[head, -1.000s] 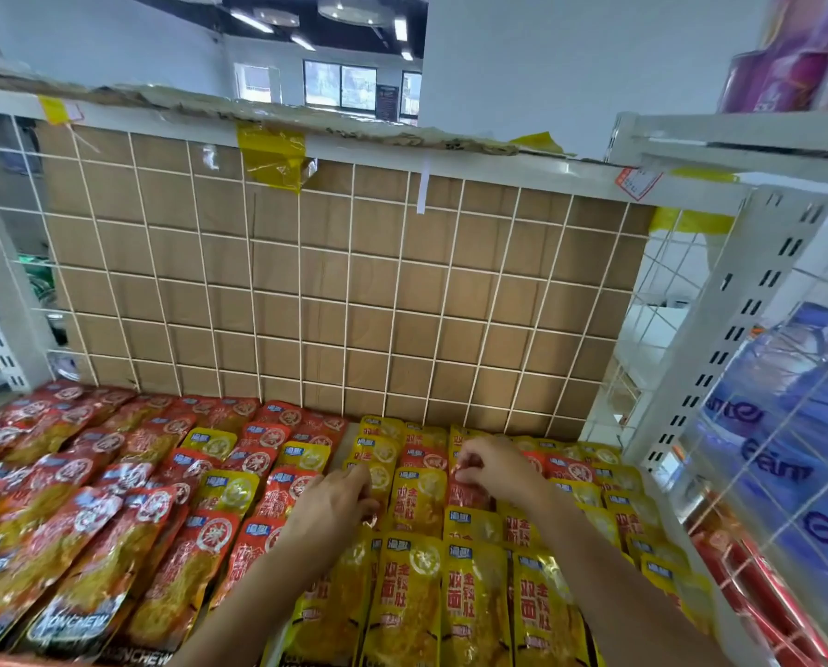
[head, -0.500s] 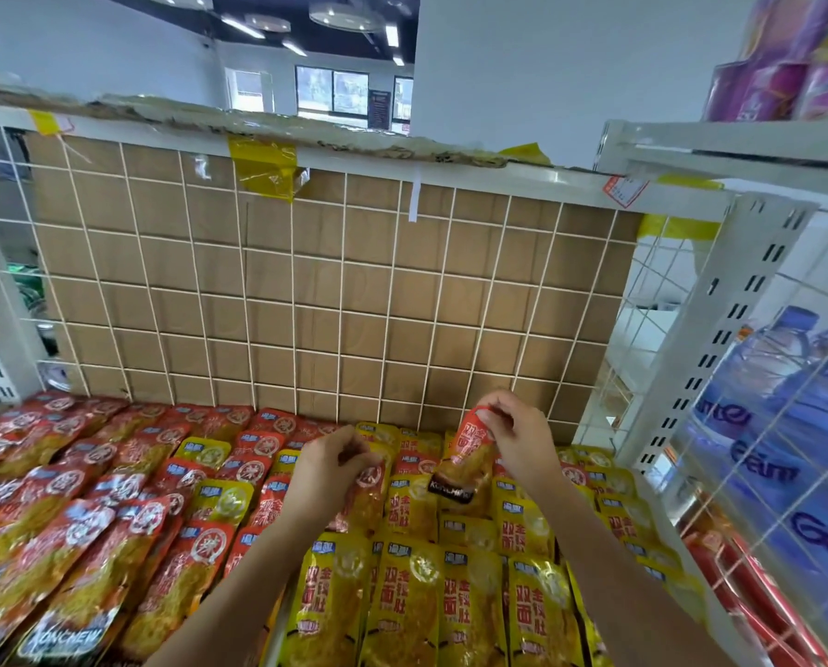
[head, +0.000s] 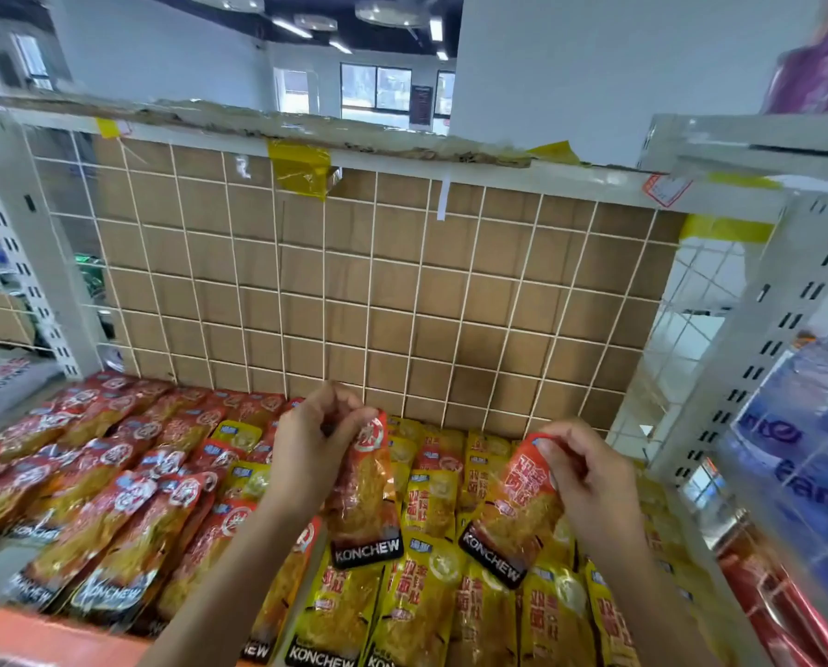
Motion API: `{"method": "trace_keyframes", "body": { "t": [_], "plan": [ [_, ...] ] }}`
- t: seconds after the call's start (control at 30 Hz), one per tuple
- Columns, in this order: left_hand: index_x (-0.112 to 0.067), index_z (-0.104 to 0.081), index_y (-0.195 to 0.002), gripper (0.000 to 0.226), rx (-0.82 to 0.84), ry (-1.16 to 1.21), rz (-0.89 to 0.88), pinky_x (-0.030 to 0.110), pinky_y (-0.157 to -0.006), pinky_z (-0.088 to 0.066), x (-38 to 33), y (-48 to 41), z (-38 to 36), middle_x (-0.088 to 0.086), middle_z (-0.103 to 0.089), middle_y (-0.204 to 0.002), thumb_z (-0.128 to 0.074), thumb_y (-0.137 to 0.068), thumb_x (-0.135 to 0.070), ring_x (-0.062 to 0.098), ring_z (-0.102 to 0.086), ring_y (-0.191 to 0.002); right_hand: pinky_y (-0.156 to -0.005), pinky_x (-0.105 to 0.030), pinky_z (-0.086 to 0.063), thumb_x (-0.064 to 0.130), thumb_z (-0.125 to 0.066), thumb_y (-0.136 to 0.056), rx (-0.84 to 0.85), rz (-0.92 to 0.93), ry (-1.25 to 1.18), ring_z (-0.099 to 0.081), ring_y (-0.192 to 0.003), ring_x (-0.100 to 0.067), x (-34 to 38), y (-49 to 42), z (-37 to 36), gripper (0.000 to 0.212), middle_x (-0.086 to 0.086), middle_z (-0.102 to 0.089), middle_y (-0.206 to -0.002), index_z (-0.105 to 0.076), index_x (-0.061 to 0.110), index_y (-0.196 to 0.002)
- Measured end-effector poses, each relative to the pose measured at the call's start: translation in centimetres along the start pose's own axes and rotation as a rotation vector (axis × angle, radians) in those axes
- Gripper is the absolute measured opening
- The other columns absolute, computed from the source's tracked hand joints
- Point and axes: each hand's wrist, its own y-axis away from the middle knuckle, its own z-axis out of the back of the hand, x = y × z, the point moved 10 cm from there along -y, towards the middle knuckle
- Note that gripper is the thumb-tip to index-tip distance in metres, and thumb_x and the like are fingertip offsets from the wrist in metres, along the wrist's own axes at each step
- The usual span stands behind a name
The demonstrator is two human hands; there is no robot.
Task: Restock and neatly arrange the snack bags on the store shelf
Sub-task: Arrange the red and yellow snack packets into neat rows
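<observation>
My left hand (head: 313,447) pinches the top of a red KONCHEW snack bag (head: 366,493) and holds it hanging upright above the shelf. My right hand (head: 583,479) grips the top corner of a second red snack bag (head: 515,512), tilted, also lifted off the pile. Beneath both lie rows of yellow snack bags (head: 426,604) in the middle and right of the shelf. Rows of red snack bags (head: 114,498) cover the left part.
A white wire grid backed with brown cardboard (head: 378,291) closes the back of the shelf. A white slotted upright (head: 758,358) stands on the right, with blue bottled-water packs (head: 806,464) behind a wire side panel. An orange shelf front edge (head: 27,637) runs at lower left.
Both hands went from pressing on the pile to lifting a red bag each. The right hand's bag has moved right and lower; the left hand's bag has risen into full view.
</observation>
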Motion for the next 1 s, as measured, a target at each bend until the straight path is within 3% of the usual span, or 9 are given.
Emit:
{"method": "trace_keyframes", "body": {
  "t": [0.1, 0.23, 0.37, 0.47, 0.57, 0.7, 0.77, 0.87, 1.0],
  "plan": [
    [-0.020, -0.055, -0.068, 0.018, 0.025, -0.051, 0.009, 0.009, -0.052, -0.036, 0.6, 2.4, 1.9, -0.014, -0.060, -0.061, -0.070, -0.078, -0.015, 0.001, -0.053, -0.056, -0.057, -0.009, -0.039, 0.004, -0.060, -0.087, 0.068, -0.074, -0.100, -0.057, -0.067, 0.001, -0.7, 2.1, -0.9, 0.026, 0.023, -0.062, -0.073, -0.061, 0.029, -0.077],
    [-0.013, -0.057, -0.072, 0.015, 0.041, -0.114, 0.073, 0.016, -0.054, -0.037, 2.4, 5.7, 4.4, -0.004, -0.063, -0.068, -0.069, -0.076, -0.019, 0.002, -0.051, -0.055, -0.058, -0.006, -0.040, 0.003, -0.061, -0.084, 0.126, -0.106, -0.215, -0.057, -0.064, 0.004, -0.7, 4.5, -2.6, 0.044, 0.025, -0.063, -0.072, -0.060, 0.046, -0.082],
    [-0.024, -0.056, -0.072, 0.020, 0.014, -0.188, 0.155, 0.020, -0.055, -0.039, 4.2, 8.6, 7.2, -0.008, -0.064, -0.070, -0.075, -0.077, -0.018, 0.005, -0.054, -0.056, -0.051, -0.009, -0.037, 0.009, -0.060, -0.086, 0.255, -0.118, -0.247, -0.054, -0.057, -0.002, -0.1, 5.8, -5.5, 0.023, 0.018, -0.061, -0.066, -0.063, 0.031, -0.079],
    [-0.026, -0.054, -0.067, 0.024, -0.013, -0.235, 0.187, 0.018, -0.053, -0.036, 4.6, 10.2, 9.3, -0.016, -0.061, -0.062, -0.076, -0.075, -0.022, 0.000, -0.051, -0.053, -0.051, -0.009, -0.038, 0.007, -0.060, -0.087, 0.347, -0.142, -0.291, -0.055, -0.060, 0.000, 0.9, 6.2, -7.8, 0.025, 0.019, -0.063, -0.068, -0.062, 0.031, -0.079],
    [-0.024, -0.056, -0.069, 0.023, -0.037, -0.258, 0.229, 0.027, -0.056, -0.039, 5.6, 11.0, 11.8, -0.004, -0.062, -0.063, -0.075, -0.071, -0.036, 0.002, -0.049, -0.053, -0.051, -0.008, -0.037, 0.004, -0.060, -0.086, 0.414, -0.132, -0.344, -0.054, -0.057, 0.000, 2.6, 6.3, -10.1, 0.023, 0.015, -0.062, -0.064, -0.063, 0.026, -0.081],
    [-0.036, -0.057, -0.073, 0.018, -0.072, -0.286, 0.209, 0.021, -0.055, -0.038, 6.7, 10.9, 14.8, -0.006, -0.061, -0.065, -0.074, -0.072, -0.029, 0.004, -0.052, -0.056, -0.055, -0.018, -0.040, 0.029, -0.060, -0.085, 0.460, -0.065, -0.334, -0.055, -0.062, -0.013, 5.0, 5.9, -12.8, 0.009, -0.005, -0.063, -0.074, -0.065, 0.030, -0.078],
    [-0.035, -0.056, -0.074, 0.023, -0.089, -0.301, 0.211, 0.018, -0.052, -0.035, 7.7, 10.4, 16.0, -0.001, -0.061, -0.069, -0.074, -0.076, -0.021, 0.006, -0.050, -0.055, -0.055, -0.018, -0.041, 0.022, -0.062, -0.086, 0.484, -0.060, -0.311, -0.055, -0.061, -0.012, 5.7, 5.5, -14.4, 0.012, 0.000, -0.063, -0.075, -0.065, 0.030, -0.077],
    [-0.031, -0.056, -0.074, 0.011, -0.065, -0.252, 0.237, 0.022, -0.053, -0.035, 9.8, 8.9, 17.7, 0.005, -0.060, -0.065, -0.066, -0.075, -0.031, 0.007, -0.048, -0.053, -0.056, -0.019, -0.044, 0.012, -0.062, -0.086, 0.476, -0.048, -0.258, -0.057, -0.063, -0.010, 7.1, 4.5, -16.8, 0.020, 0.010, -0.064, -0.075, -0.064, 0.030, -0.079],
    [-0.025, -0.056, -0.066, 0.017, 0.005, -0.275, 0.199, 0.016, -0.055, -0.038, 11.9, 5.5, 20.3, -0.008, -0.063, -0.063, -0.069, -0.078, -0.026, 0.003, -0.053, -0.055, -0.060, -0.010, -0.041, 0.010, -0.063, -0.085, 0.424, -0.049, -0.229, -0.060, -0.071, -0.002, 9.2, 2.7, -20.6, 0.023, 0.020, -0.065, -0.078, -0.064, 0.031, -0.079]
  ]
}}
